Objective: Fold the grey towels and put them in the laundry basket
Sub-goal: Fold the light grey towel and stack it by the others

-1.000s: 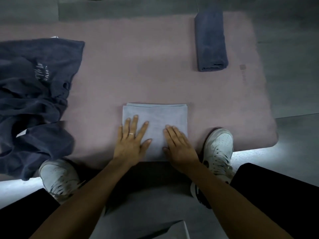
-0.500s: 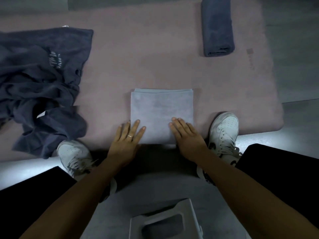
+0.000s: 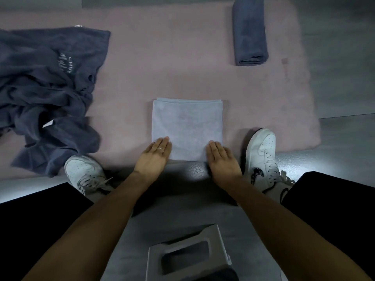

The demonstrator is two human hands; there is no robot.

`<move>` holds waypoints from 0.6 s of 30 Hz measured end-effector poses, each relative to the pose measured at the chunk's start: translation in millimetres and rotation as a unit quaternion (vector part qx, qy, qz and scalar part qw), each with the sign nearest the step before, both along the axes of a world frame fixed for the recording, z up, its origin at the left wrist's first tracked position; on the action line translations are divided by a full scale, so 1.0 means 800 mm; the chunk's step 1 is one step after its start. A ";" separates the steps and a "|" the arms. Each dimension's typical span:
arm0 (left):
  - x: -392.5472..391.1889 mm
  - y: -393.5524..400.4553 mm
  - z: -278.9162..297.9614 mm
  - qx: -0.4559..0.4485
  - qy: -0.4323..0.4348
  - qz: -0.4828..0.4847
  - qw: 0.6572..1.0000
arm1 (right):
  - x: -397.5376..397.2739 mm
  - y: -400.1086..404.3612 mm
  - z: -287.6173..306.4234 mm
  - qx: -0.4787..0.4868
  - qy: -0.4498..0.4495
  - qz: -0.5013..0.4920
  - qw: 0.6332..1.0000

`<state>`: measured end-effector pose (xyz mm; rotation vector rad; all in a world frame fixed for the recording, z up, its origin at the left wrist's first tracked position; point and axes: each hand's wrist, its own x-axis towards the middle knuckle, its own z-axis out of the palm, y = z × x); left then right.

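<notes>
Folded light towel (image 3: pixel 187 126) lies square; left hand (image 3: pixel 154 157) and right hand (image 3: pixel 222 160) press flat on its near corners.

Pale lettering shows on the dark crumpled garment (image 3: pixel 50 78) far off to the left of the left hand (image 3: pixel 154 157), but it is too blurred to read. A small mark on the pink mat (image 3: pixel 285 61), beyond the right hand (image 3: pixel 222 161), is also illegible.
</notes>
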<state>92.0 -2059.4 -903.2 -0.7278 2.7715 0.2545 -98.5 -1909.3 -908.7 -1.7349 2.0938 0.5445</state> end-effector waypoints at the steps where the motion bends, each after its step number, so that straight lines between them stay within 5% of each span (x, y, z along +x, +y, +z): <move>1: -0.005 -0.001 0.005 0.023 0.013 0.029 0.999 | -0.002 -0.005 0.003 0.014 0.002 0.011 1.000; 8: 0.010 0.012 0.031 0.090 -0.026 0.068 0.993 | -0.022 -0.023 0.018 -0.019 -0.003 0.065 0.998; 12: 0.024 0.027 0.053 0.151 -0.094 0.045 0.983 | -0.014 -0.024 0.045 0.056 -0.081 0.038 0.994; 15: 0.032 0.012 0.062 0.249 -0.066 0.153 0.954 | -0.018 -0.030 0.068 0.066 -0.178 -0.068 0.979; 18: 0.035 -0.009 0.067 0.302 0.053 0.320 0.897 | -0.035 -0.035 0.074 -0.028 -0.280 -0.215 0.935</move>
